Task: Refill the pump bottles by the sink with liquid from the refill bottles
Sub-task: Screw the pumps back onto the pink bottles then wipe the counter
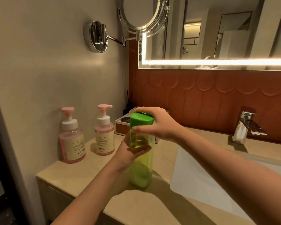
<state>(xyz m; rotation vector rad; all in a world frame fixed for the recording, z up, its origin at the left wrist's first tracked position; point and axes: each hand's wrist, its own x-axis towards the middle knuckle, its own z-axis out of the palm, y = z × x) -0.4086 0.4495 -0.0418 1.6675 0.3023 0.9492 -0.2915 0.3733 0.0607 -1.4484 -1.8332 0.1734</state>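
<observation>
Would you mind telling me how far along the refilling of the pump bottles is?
Nothing looks done: the near pump bottle and the far pump bottle stand on the counter with pink pump heads on. In hand: the left hand holds the green refill bottle, the right hand grips its green cap, still seated. Left: uncapping, removing both pumps, pouring.

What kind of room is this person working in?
Most likely a hotel bathroom: a sink basin with a chrome tap, a backlit wall mirror, and a swing-arm magnifying mirror.
</observation>
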